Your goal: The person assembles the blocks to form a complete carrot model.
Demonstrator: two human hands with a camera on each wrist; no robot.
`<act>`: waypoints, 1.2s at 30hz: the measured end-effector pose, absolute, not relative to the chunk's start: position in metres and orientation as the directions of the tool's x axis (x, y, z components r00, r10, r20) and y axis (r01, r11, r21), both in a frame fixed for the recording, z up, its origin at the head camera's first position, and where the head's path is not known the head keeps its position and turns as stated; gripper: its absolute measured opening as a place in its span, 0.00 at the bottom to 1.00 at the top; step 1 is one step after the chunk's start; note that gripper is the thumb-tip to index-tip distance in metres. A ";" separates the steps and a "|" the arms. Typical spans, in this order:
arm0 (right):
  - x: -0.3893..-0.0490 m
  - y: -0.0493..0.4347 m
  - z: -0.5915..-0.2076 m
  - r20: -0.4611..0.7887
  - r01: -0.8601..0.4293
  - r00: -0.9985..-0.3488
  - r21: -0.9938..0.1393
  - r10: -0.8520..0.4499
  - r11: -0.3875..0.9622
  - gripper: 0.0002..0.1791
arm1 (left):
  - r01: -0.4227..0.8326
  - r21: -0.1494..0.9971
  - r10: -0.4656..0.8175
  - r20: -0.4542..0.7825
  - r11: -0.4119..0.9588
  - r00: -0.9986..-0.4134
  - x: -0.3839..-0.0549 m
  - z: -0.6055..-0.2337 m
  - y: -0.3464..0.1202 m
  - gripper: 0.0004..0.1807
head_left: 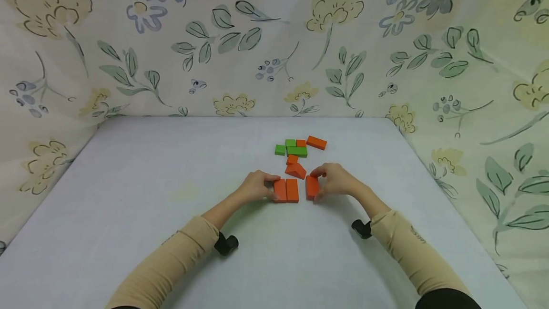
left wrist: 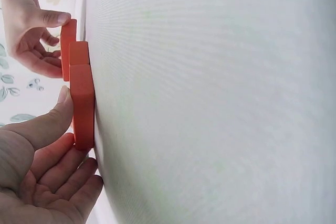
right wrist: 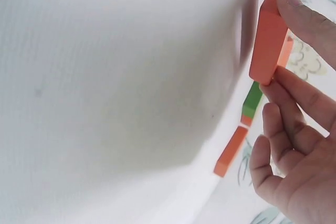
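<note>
Two orange rectangular blocks lie side by side on the white table. My left hand (head_left: 256,186) pinches the left orange block (head_left: 280,190) at its two ends, thumb near and fingers far, as the left wrist view shows. The middle orange block (head_left: 292,190) touches that one's right side. Just to the right, my right hand (head_left: 339,179) pinches a third orange block (right wrist: 268,43) between thumb and fingertips. This block appears slightly raised off the table, with a small gap between it and the pair. Behind them sits an orange triangular block (head_left: 296,170).
A small orange block (head_left: 292,159) touches the triangular one. Farther back are a long green block (head_left: 297,152), small green blocks (head_left: 280,150), another small orange block (head_left: 301,143) and a tilted orange block (head_left: 316,142). A floral cloth (head_left: 231,70) hangs behind the table (head_left: 171,156).
</note>
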State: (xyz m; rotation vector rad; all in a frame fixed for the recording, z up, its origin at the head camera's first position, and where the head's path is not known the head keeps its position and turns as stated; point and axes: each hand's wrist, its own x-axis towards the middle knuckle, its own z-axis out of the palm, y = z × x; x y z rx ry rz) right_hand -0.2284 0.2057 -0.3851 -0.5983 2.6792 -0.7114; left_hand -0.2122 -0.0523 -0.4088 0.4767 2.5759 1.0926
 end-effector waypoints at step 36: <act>-0.225 0.181 -0.387 -0.139 -0.428 -0.823 -0.487 -0.551 0.762 0.32 | 0.155 0.741 0.410 -0.175 0.654 -0.895 -0.214 -0.410 -0.053 0.32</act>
